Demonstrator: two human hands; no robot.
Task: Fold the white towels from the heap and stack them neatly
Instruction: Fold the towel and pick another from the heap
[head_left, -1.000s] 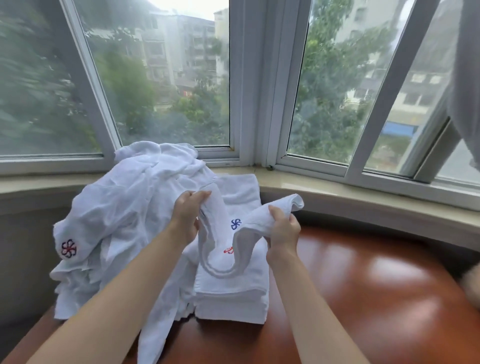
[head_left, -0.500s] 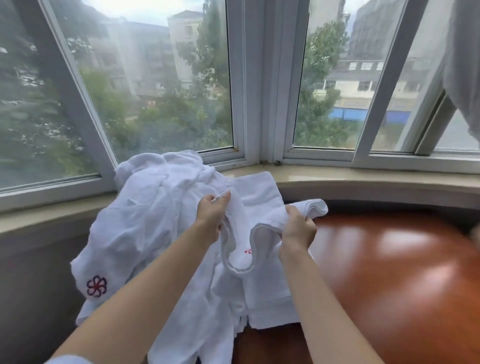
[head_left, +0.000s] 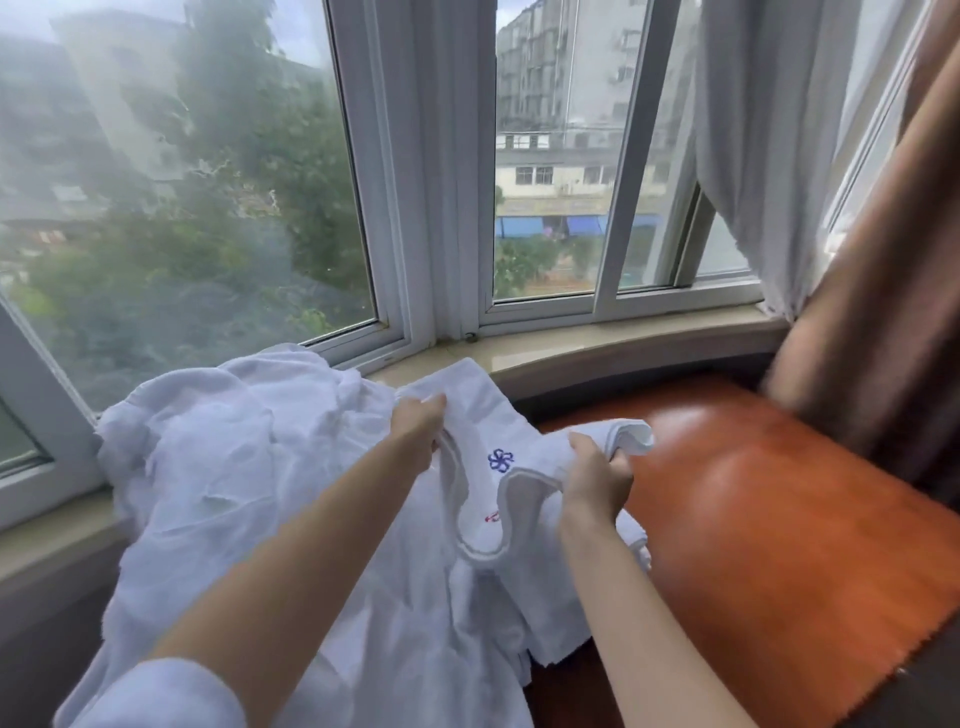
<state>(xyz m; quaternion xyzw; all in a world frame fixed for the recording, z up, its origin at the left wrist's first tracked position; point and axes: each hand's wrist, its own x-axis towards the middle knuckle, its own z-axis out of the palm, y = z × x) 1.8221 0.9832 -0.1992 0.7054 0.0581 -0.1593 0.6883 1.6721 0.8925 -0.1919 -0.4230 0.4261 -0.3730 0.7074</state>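
A heap of crumpled white towels (head_left: 218, 467) covers the left part of the brown table and leans on the window sill. To its right lies a stack of folded white towels (head_left: 467, 395), mostly hidden under the towel I hold. My left hand (head_left: 418, 428) and my right hand (head_left: 595, 478) each pinch the hemmed edge of one white towel (head_left: 488, 540), which sags in a loop between them. A blue flower emblem (head_left: 500, 460) shows on the cloth behind the loop.
The glossy reddish-brown table (head_left: 753, 509) stretches to the right of the towels. A stone window sill (head_left: 597, 343) and window frames curve behind it. A brown curtain (head_left: 872, 322) and a white sheer curtain (head_left: 748, 145) hang at the right.
My head has turned right, bringing the curtains into view. Both hands keep their grip on the towel edge; my right hand has dropped slightly and the blue emblem shows again.
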